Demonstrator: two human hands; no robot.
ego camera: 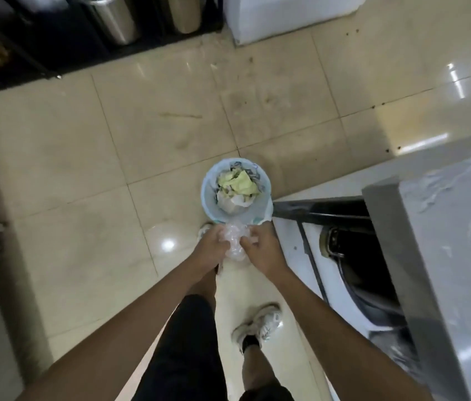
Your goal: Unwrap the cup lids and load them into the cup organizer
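Both hands meet low in front of the person, just above the near rim of a small waste bin (237, 192). Between them sits a crumpled wad of clear plastic wrap (234, 241), glossy, wrinkled and bunched into a loose ball (no lids can be made out inside it). The left hand (214, 247) has its fingers curled closed around the wad's left side; the right hand (260, 247) pinches the right side, fingertips pressed into the film. The bin is lined with a pale blue bag and holds yellow and white scraps, filled partway. It stands on the beige tiled floor (141, 134), its right side just beside the corner of a steel counter (445, 241). Left of the bin and beyond it the tiles lie open as far as a dark shelf with metal canisters (112, 18). White sneakers (257, 325) stand close behind the bin.
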